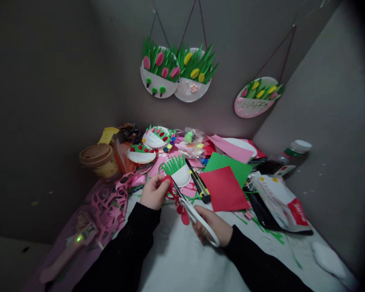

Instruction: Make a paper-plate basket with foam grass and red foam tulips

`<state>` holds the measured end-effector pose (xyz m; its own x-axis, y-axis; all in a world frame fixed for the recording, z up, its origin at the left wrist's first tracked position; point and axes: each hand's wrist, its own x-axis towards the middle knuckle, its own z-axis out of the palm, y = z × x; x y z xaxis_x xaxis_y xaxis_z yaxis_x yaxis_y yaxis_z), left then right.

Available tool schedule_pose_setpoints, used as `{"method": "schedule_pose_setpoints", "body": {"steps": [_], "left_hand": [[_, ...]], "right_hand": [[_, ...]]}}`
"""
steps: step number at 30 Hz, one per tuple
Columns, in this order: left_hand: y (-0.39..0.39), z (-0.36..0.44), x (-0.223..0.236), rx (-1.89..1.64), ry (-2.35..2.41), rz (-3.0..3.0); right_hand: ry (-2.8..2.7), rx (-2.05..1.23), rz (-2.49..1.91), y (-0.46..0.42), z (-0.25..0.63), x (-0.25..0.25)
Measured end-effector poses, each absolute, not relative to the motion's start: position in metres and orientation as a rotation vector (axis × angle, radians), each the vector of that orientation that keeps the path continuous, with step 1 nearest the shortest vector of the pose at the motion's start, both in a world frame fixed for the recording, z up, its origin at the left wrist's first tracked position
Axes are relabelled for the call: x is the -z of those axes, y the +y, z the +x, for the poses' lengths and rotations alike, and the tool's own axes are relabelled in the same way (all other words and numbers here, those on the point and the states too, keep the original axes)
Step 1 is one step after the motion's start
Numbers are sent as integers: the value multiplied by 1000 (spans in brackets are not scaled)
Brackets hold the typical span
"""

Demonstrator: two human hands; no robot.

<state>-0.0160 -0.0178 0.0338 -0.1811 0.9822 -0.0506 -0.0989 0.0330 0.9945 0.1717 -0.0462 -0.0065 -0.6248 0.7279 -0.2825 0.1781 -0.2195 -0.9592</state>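
Observation:
My left hand is closed in a pinch on a piece of red paper near the table's middle. My right hand grips white-handled scissors, whose blades point up-left into that red paper. Small red cut shapes hang below the blades. Just beyond the hands lies a half paper plate with green paper grass. A yellow and black utility knife lies to the right of it.
Red and green sheets lie right of the knife, with pink paper behind. Pink cut-out scrap and a glue gun are at left, stacked cups behind. A bottle and packet sit right. Finished plates hang on the wall.

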Motion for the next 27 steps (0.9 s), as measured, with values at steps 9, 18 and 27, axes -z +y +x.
{"method": "schedule_pose_setpoints", "body": {"steps": [9, 18, 27], "left_hand": [[-17, -17, -33, -1373, 1296, 998], [-13, -21, -28, -1358, 1288, 990], [-10, -25, -28, -1384, 1305, 1032]], "right_hand": [[-1653, -1891, -1111, -46, 171, 3], [-1634, -1915, -1081, -46, 170, 5], [-1594, -1927, -1114, -47, 171, 3]]}}
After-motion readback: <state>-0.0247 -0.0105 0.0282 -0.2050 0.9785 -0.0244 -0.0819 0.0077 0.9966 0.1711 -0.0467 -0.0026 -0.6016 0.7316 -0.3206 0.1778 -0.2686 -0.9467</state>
